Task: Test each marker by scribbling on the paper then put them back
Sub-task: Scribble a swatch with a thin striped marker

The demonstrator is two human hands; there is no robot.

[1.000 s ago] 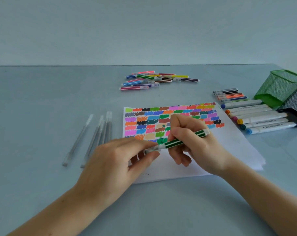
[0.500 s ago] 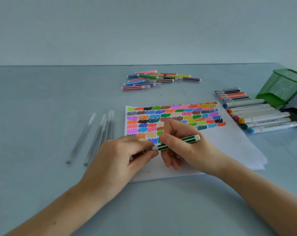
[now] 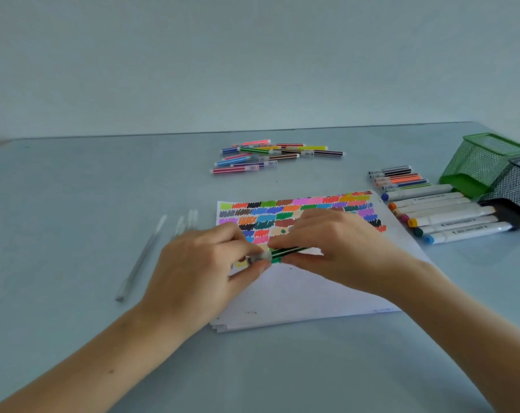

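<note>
**Green marker held in both hands above the paper**

A pale blue-grey table (image 3: pixel 74 338) is seen nearest. Just above the paper (image 3: pixel 312 296), the green striped marker (image 3: pixel 285 252) is held level: its clear cap end is pinched in the grip of the left hand (image 3: pixel 199 269), its barrel in that of the right hand (image 3: pixel 339 251). Left of the paper lie clear pens (image 3: pixel 139 260); right of it, thick white markers (image 3: pixel 449 217) and mesh holders (image 3: pixel 485 162). Beyond the paper, loose striped markers (image 3: pixel 270 158) are scattered. A plain pale wall (image 3: pixel 252 61) is seen behind.
</note>
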